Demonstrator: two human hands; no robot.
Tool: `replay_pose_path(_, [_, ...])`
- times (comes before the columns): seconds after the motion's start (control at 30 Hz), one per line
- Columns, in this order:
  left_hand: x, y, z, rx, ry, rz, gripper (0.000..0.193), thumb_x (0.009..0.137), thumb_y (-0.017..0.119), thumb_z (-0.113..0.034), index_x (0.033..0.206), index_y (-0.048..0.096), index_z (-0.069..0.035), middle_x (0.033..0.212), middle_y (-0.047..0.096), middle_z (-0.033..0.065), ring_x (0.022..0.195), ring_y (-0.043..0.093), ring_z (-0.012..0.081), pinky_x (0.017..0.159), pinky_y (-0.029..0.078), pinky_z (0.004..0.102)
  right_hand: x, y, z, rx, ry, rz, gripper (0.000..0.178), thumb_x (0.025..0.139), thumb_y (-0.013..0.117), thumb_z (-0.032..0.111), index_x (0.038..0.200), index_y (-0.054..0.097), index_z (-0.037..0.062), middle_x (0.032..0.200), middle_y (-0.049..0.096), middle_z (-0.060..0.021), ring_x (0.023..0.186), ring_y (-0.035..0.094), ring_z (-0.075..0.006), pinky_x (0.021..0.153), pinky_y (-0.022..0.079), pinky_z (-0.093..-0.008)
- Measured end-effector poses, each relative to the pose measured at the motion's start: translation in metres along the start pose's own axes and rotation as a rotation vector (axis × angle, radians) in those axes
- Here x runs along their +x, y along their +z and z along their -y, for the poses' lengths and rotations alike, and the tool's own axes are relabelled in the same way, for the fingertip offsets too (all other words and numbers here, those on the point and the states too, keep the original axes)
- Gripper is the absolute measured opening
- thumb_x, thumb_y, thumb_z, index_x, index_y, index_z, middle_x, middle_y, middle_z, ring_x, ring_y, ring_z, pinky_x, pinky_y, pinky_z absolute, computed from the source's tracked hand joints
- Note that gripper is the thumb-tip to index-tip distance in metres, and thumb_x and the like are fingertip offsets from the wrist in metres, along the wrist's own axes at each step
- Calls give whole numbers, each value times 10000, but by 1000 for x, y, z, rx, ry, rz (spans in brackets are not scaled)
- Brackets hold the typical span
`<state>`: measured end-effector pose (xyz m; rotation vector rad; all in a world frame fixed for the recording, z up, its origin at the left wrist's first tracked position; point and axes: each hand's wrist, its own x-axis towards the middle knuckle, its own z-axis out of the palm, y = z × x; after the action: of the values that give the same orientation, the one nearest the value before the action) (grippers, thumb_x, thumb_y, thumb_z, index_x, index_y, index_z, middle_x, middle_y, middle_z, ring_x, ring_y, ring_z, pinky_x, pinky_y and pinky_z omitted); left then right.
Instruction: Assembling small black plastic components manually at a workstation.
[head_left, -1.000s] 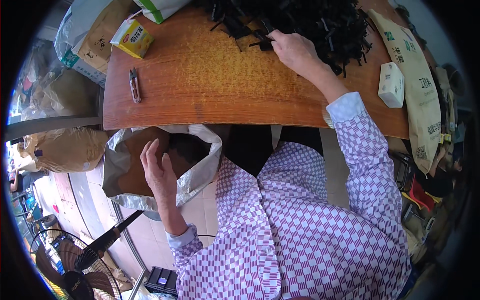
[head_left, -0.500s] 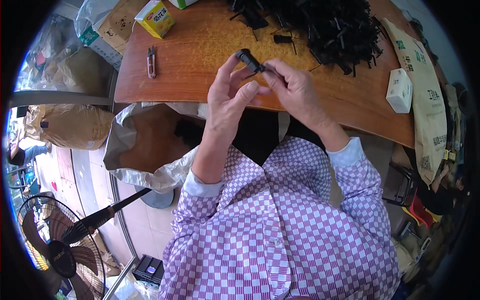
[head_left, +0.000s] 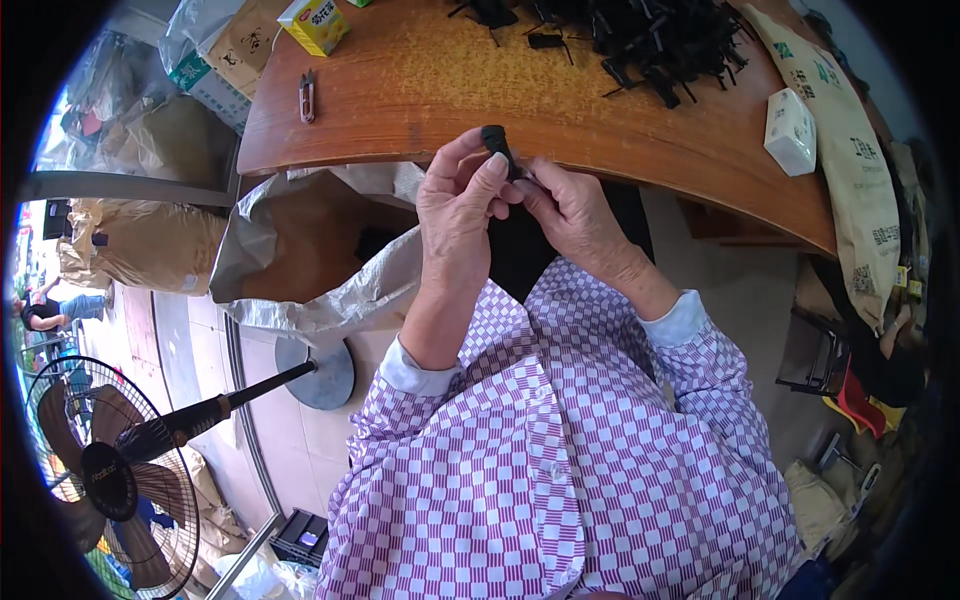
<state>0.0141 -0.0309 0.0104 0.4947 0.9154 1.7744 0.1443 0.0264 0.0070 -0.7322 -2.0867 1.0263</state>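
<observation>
1. Progress: one black piece [head_left: 494,140] is in work, held in front of the body just off the near edge of the surface [head_left: 420,110]. A large heap [head_left: 660,40] of similar pieces lies unhandled at the far side; one loose piece [head_left: 546,41] lies just beside it. Some dark material [head_left: 375,243] sits inside the open sack [head_left: 310,318]; kind and count cannot be told.
2. Left hand [head_left: 455,215]: thumb and fingers pinch the black piece, its rounded end upward.
3. Right hand [head_left: 590,220]: thumb and forefinger pressed together at the piece's lower end; exact contact partly hidden.
4. Materials: piece matte black, short, narrow; heap tangled, with thin strips poking out. Sack pale, crinkled, woven-looking, brownish inside. Surface brown wood grain, its middle worn yellowish.
5. Snips [head_left: 307,97], slim and reddish-handled with metal blades, lie on the surface at left, touched by neither hand.
</observation>
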Motion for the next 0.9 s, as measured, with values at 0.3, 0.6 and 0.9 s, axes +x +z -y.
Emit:
replay_pose_path(0.3, [-30,1,-8,201,191,99,299,879,596,-6,1174,549,-12,912,598,23,690,558,46,591,450,152,-11,-9,41,418,263,77,398,989,438,328,1237,512,26,768,542,23,639,484,-38,572,396,-176])
replay_pose_path(0.6, [-30,-10,2,398,345,135,358,874,556,69,1216,552,-35,955,539,5,813,540,45,688,473,176,-10,2,45,452,234,104,378,996,424,269,1296,451,41,767,502,46,588,409,10,479,307,-134])
replay_pose_path(0.9, [-27,-14,3,580,444,27,358,814,578,106,1144,608,-28,888,570,24,770,570,86,694,481,211,-6,11,45,515,291,100,280,984,455,174,1229,471,40,793,510,8,644,474,-43,538,425,-191])
